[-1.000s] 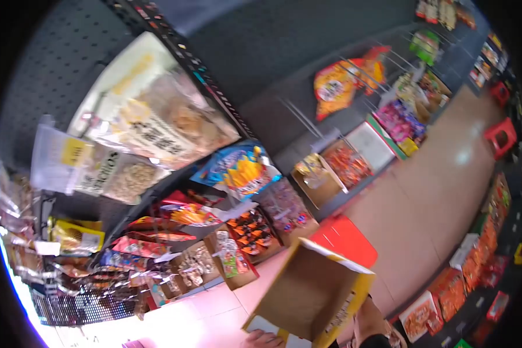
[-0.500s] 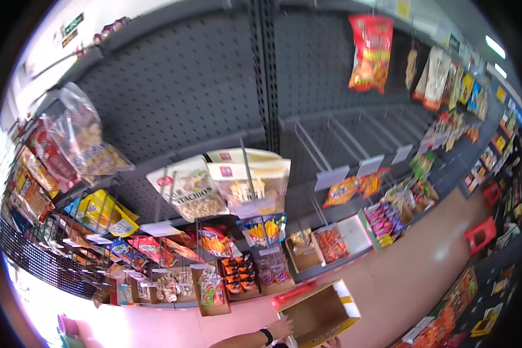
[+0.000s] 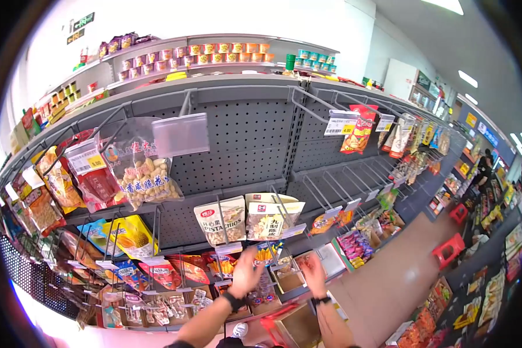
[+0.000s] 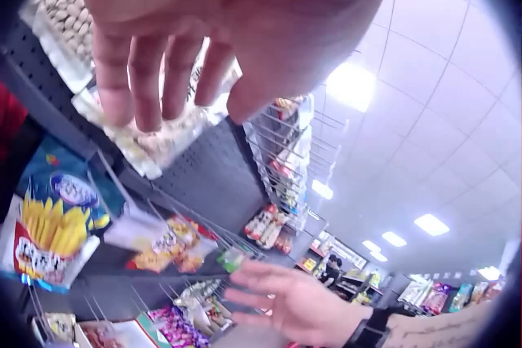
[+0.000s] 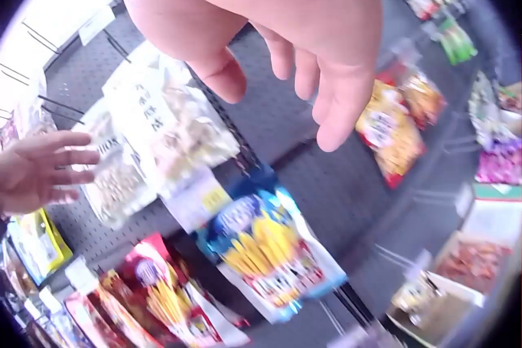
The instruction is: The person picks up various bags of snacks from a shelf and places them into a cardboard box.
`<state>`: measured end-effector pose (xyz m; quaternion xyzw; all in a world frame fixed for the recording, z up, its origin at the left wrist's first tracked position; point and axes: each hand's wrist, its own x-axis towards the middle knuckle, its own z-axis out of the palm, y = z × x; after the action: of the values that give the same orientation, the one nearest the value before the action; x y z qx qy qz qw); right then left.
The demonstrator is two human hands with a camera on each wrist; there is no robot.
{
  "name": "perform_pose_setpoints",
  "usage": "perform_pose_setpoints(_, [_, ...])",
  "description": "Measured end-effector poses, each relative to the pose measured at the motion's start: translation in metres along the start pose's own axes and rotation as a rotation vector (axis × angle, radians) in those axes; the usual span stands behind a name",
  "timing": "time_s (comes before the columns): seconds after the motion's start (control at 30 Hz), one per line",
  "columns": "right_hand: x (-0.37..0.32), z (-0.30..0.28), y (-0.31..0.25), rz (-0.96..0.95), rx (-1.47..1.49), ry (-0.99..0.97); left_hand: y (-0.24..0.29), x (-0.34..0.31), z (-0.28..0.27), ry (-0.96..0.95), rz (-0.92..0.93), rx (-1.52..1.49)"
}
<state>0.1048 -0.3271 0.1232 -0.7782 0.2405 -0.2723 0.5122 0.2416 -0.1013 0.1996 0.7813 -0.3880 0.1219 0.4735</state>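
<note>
Both hands are raised before the hanging snack bags and hold nothing. The left hand [image 3: 247, 272] is beneath the pistachio bag [image 3: 220, 221], its fingers extended in the left wrist view. Level with it, the right hand [image 3: 314, 275] has loosely bent, spread fingers, near the lower boxes. A cream bag with dark characters [image 3: 272, 219] hangs above and between the hands. Close behind the left hand is a blue fries bag [image 3: 268, 253], seen whole in the right wrist view [image 5: 273, 254]. An opened carton [image 3: 300, 326] lies low, below the hands.
Grey pegboard [image 3: 232, 145] with metal hooks rises ahead. A peanut bag [image 3: 142, 174] hangs at left, a red snack bag [image 3: 359, 129] upper right. Candy boxes [image 3: 355, 248] line the bottom shelf. Red stools [image 3: 448, 250] stand in the aisle, and a distant person [image 3: 485, 165] is at right.
The head view has tilted up and levelled. Both hands have let go of the yellow-edged carton and risen towards the hanging bags; the carton is now low beneath them.
</note>
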Motion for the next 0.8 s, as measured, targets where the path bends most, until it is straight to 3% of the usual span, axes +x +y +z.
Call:
perform_pose_setpoints(0.03, [0.036, 0.026, -0.011, -0.129, 0.196, 0.102, -0.005, 0.023, 0.000, 0.075, -0.055, -0.003])
perform_pose_setpoints(0.07, [0.063, 0.039, -0.036, -0.102, 0.261, 0.130, -0.009, 0.041, 0.003, 0.145, -0.114, -0.007])
perform_pose_setpoints(0.1, [0.089, 0.050, -0.053, -0.040, 0.351, 0.108, -0.019, 0.057, 0.008, 0.199, -0.066, -0.006])
perform_pose_setpoints(0.13, [0.112, 0.061, -0.054, -0.101, 0.363, 0.111, -0.028, 0.070, 0.015, 0.248, -0.018, -0.005])
perform_pose_setpoints(0.17, [0.123, 0.067, -0.065, -0.112, 0.598, -0.022, -0.032, 0.079, 0.021, 0.252, -0.093, -0.143])
perform_pose_setpoints(0.2, [0.135, 0.075, -0.047, 0.015, 0.458, 0.058, -0.033, 0.083, 0.025, 0.251, -0.176, -0.276])
perform_pose_setpoints(0.23, [0.119, 0.070, -0.071, 0.057, 0.225, 0.072, -0.031, 0.084, 0.022, 0.195, -0.233, -0.342])
perform_pose_setpoints(0.27, [0.099, 0.073, -0.100, 0.035, 0.111, 0.211, -0.032, 0.084, 0.018, 0.140, -0.288, -0.404])
perform_pose_setpoints(0.3, [0.091, 0.072, -0.101, -0.010, 0.130, 0.209, -0.044, 0.081, 0.028, 0.193, -0.244, -0.449])
perform_pose_setpoints(0.33, [0.081, 0.069, -0.098, -0.056, 0.150, 0.207, -0.046, 0.078, 0.019, 0.121, -0.222, -0.323])
perform_pose_setpoints(0.37, [0.071, 0.064, -0.101, -0.017, 0.180, 0.215, -0.040, 0.072, 0.009, 0.063, -0.207, -0.386])
perform_pose_setpoints(0.4, [0.065, 0.061, -0.100, -0.048, 0.391, 0.187, -0.035, 0.071, 0.002, 0.007, -0.187, -0.448])
perform_pose_setpoints(0.47, [0.036, 0.044, -0.112, -0.072, 0.422, 0.196, -0.041, 0.054, 0.003, -0.104, -0.133, -0.550])
perform_pose_setpoints(0.53, [0.014, 0.030, -0.101, 0.007, 0.535, 0.156, -0.006, 0.042, -0.019, -0.188, -0.242, -0.650])
perform_pose_setpoints(0.6, [-0.007, 0.019, -0.108, 0.051, 0.527, 0.191, -0.005, 0.033, -0.018, -0.248, -0.352, -0.701])
perform_pose_setpoints(0.67, [-0.013, 0.016, -0.104, 0.088, 0.427, 0.275, 0.009, 0.033, -0.021, -0.233, -0.438, -0.785])
perform_pose_setpoints(0.8, [-0.006, -0.001, -0.117, 0.069, 0.318, 0.165, 0.017, 0.027, -0.018, -0.132, -0.421, -0.793])
